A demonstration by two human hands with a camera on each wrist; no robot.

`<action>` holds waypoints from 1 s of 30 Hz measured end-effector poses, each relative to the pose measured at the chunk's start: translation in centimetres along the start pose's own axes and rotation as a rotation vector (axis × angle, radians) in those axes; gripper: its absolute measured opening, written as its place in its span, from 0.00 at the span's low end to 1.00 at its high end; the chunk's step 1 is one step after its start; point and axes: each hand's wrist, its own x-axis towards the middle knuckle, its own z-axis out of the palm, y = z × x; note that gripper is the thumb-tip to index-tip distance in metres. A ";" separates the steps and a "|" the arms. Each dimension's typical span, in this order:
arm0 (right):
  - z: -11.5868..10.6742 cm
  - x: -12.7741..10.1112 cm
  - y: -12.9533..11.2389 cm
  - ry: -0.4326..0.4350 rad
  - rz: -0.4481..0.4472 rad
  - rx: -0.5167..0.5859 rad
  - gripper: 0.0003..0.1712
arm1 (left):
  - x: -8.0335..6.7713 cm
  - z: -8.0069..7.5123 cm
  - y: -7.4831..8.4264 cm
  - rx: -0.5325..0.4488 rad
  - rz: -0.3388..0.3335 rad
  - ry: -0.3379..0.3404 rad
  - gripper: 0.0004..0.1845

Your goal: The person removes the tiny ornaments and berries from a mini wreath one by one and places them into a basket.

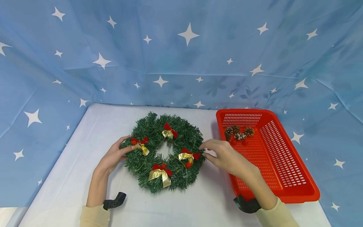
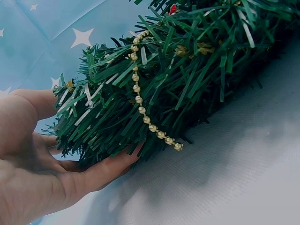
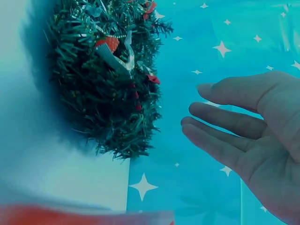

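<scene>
From the head camera, a round green tinsel wreath with red-and-gold ribbon bows (image 1: 164, 151) lies flat on the white table (image 1: 71, 189), straight ahead of you. Your left hand (image 1: 113, 156) meets its rim at nine o'clock, fingers cupped against the needles. Your right hand (image 1: 224, 154) sits at three o'clock, fingertips just at the rim, fingers long and only lightly bent. The wreath lies squarely between both hands, about equally near each. A red perforated plastic basket (image 1: 283, 176) stands just right of your right hand, with small brown pinecones (image 1: 239, 132) at its far end.

From the left wrist camera, your left hand (image 2: 42, 168) cradles the wreath (image 2: 178, 70): the fingers slide under its edge, the thumb rests along the outside. A gold bead string (image 2: 140, 103) runs down through the needles.

From the right wrist camera, your right hand (image 3: 248, 131) is spread and relaxed, holding nothing. Here a clear gap shows between its fingertips and the wreath (image 3: 108, 84), which lies toward nine o'clock from the palm.
</scene>
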 end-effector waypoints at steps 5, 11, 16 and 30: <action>0.7 0.0 -0.3 0.012 -0.051 -0.011 0.15 | 0.0 -0.1 0.0 0.007 -0.001 0.005 0.40; 1.3 0.2 -0.7 -0.030 -0.074 -0.016 0.14 | 0.0 -0.1 0.0 0.013 0.000 0.007 0.40; 1.9 0.2 -1.1 -0.055 -0.085 0.004 0.13 | 0.0 -0.1 0.0 0.009 0.001 0.004 0.40; 4.2 0.1 -1.6 -0.070 -0.054 0.000 0.13 | 0.0 -0.1 -0.1 -0.004 0.000 0.000 0.40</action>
